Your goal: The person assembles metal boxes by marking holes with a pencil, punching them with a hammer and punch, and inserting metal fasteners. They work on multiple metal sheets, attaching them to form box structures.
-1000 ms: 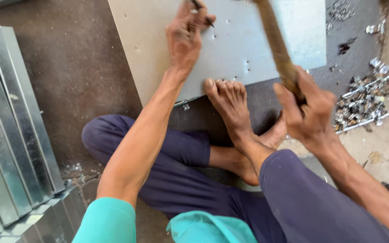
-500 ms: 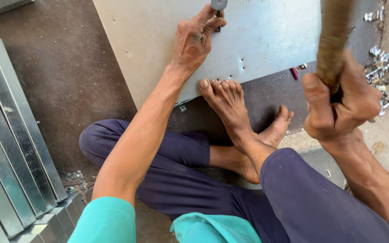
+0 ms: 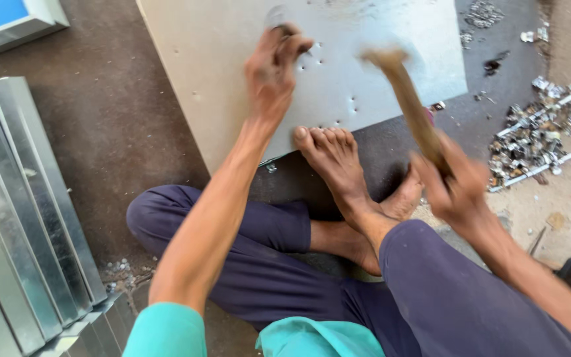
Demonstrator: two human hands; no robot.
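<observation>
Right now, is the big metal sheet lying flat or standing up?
Lying flat. The metal sheet lies spread on the floor, and a bare foot rests on its near edge.

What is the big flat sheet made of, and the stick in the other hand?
The flat sheet looks like thin metal, probably galvanised steel: pale grey, a dull shine, small punched holes. The left hand rests on it. The stick in the right hand looks like wood: brown and matt, likely a hammer handle, though it is blurred. The folded strips beside the person look like the same shiny metal.

Dusty brown floor (image 3: 120, 125) (daylit)
</observation>
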